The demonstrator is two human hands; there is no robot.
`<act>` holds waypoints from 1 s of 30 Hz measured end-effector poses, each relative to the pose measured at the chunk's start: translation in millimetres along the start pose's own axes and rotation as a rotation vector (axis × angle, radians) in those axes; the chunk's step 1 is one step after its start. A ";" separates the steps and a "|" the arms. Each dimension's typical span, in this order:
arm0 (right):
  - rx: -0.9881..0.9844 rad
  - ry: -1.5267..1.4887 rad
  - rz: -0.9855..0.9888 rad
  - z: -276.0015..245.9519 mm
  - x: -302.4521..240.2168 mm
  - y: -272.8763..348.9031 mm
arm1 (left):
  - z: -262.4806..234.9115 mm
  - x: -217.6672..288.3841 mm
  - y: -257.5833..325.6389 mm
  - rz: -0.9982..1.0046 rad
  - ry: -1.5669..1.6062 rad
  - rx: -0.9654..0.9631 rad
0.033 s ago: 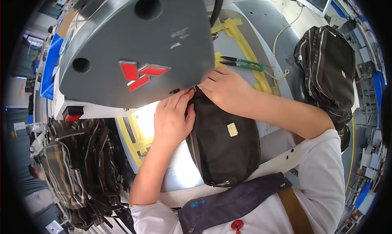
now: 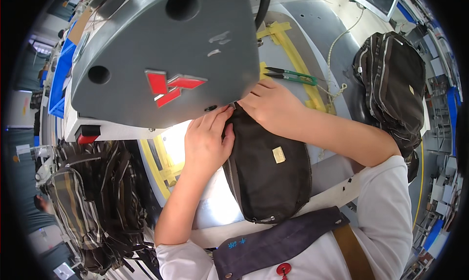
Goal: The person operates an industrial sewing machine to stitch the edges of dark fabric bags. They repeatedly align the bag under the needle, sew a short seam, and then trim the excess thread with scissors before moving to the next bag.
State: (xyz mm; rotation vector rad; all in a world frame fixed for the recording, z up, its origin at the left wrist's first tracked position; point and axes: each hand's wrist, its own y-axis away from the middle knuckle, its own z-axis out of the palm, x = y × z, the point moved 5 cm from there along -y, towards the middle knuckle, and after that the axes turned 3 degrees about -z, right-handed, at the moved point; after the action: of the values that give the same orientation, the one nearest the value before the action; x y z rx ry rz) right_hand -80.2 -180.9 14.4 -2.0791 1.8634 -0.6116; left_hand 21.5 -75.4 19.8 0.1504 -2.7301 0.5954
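A black fabric bag piece (image 2: pixel 264 177) with a zipper along its left side and a small pale label lies on the machine bed in front of me. Its far end runs up under the grey sewing machine head (image 2: pixel 132 45). My left hand (image 2: pixel 209 140) is closed at the far left edge of the piece, thumb on the cloth and fingertips by the machine's lower edge. My right hand (image 2: pixel 273 106) grips the far right edge with curled fingers, its fingertips partly hidden by the head. The needle area is hidden from view.
Green-handled thread snips (image 2: pixel 290 76) lie beyond my right hand beside yellow tape (image 2: pixel 288 40). Stacked black bags (image 2: pixel 393 84) stand at the right. More dark and striped bags (image 2: pixel 97 202) are piled at the left. A cord (image 2: pixel 331 45) runs along the far right.
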 end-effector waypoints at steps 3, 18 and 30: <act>-0.014 0.040 -0.023 1.0 -1.2 1.3 | -1.3 1.2 -0.1 0.013 -0.006 0.008; -0.049 0.057 -0.021 0.4 -0.1 -0.5 | -3.5 1.5 -4.1 0.011 -0.003 -0.010; 0.000 -0.003 -0.014 3.0 1.8 2.2 | -5.5 1.3 -4.2 0.010 0.009 -0.024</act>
State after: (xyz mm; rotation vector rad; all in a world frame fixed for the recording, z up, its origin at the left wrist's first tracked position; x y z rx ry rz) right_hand -80.5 -183.2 11.0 -2.0941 1.8484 -0.6108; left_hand 22.7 -77.0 26.6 0.1281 -2.7294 0.5639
